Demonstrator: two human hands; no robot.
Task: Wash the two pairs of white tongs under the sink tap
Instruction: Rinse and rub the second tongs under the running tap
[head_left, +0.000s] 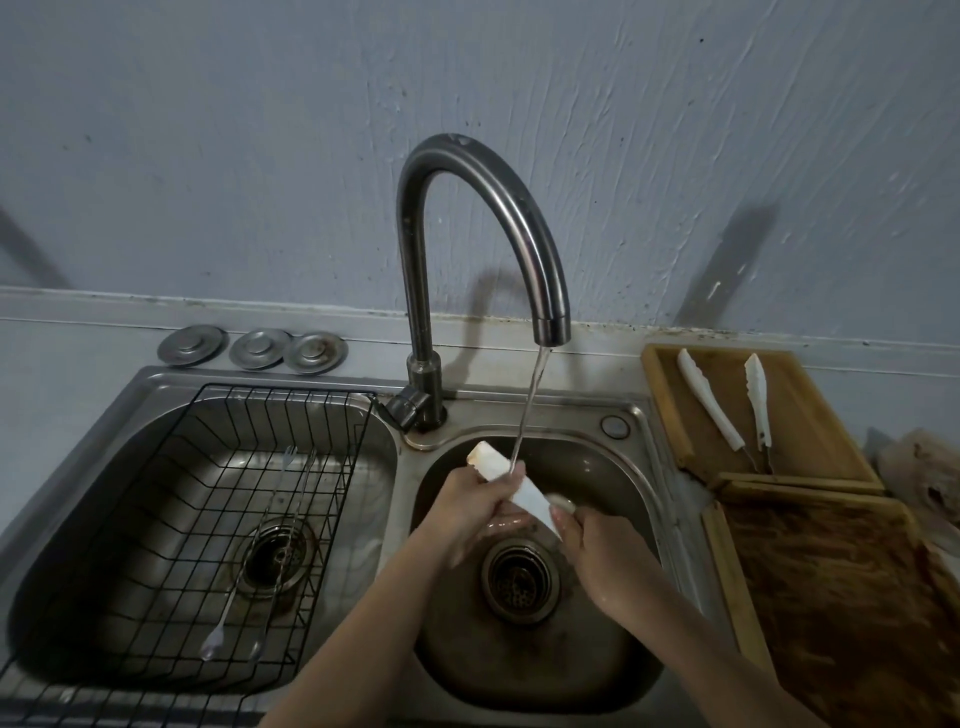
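One pair of white tongs (511, 483) is gripped under the tap (551, 327) stream by curled left hand (475, 506) and right hand (589, 545) fingers.

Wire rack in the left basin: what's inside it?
Inside the wire rack lie two long-handled forks. Through its mesh shows the basin's drain, partly covered by them.
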